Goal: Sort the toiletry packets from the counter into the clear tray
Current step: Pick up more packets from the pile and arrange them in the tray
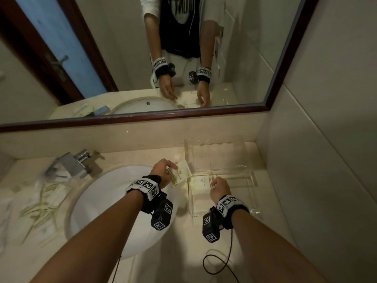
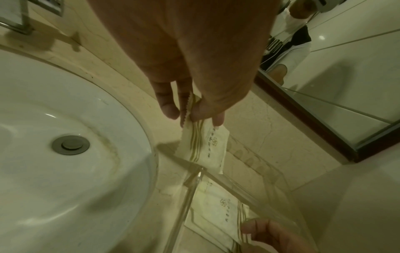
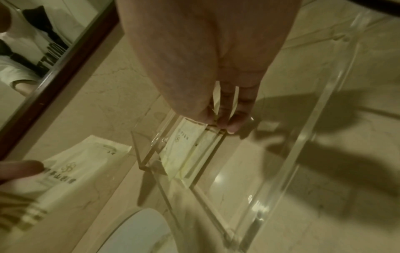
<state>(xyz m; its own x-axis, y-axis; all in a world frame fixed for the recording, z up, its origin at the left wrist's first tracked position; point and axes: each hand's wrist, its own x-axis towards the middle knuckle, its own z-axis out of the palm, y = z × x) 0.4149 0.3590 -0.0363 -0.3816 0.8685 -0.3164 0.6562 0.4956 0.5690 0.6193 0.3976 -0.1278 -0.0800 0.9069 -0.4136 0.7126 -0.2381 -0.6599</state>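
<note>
A clear acrylic tray (image 1: 253,178) sits on the marble surface (image 1: 142,156) to the right of the white sink basin (image 1: 106,193), close to the tiled wall, with at least one cream, gold-striped toiletry packet (image 1: 201,183) lying flat in its near-left section (how many lie stacked there cannot be told through the glare). The right hand (image 1: 219,187) reaches down inside the tray, its fingertips (image 3: 232,127) pinching the striped edge of that packet against the tray floor. The left hand (image 1: 162,173) pinches a second packet (image 1: 182,173) by its serrated end between thumb and fingers, holding it in the air just beside the tray's left wall, over the strip of surface between basin and tray. More packets (image 1: 42,203) lie scattered on the surface to the left of the basin, below the chrome tap (image 1: 71,163), blurred into pale streaks. The tray's dividers and far walls are hard to trace, being transparent. Printed lettering on the packets is too small to read. A dark-framed mirror (image 1: 285,58) above reflects both hands and the person's torso, cut off at the top.
</note>
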